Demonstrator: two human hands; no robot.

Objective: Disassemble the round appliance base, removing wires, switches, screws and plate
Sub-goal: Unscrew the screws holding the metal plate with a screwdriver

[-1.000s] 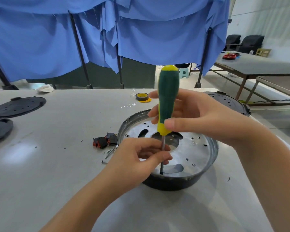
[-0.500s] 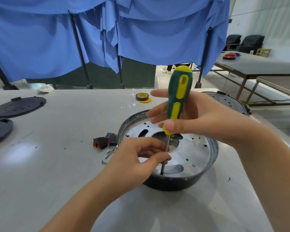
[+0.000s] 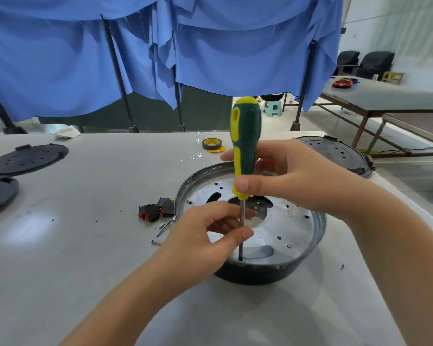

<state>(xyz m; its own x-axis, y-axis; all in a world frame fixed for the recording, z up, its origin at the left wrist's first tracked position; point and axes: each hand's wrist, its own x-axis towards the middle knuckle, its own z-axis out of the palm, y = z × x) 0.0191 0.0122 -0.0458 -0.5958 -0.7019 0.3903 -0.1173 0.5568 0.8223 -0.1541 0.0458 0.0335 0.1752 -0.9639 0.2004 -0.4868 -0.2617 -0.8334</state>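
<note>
Green-yellow screwdriver [image 3: 245,148] stood upright in round base [image 3: 310,236]; right hand [image 3: 293,178] gripped handle, left hand [image 3: 210,236] pinched shaft near plate [image 3: 280,228].

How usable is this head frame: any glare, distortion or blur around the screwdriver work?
Head view: soft glare patches on the grey table; wide-angle bending at the edges; the green-and-yellow screwdriver, left hand, right hand and silver metal plate are sharp; the tip's seat is too small to judge.
</note>
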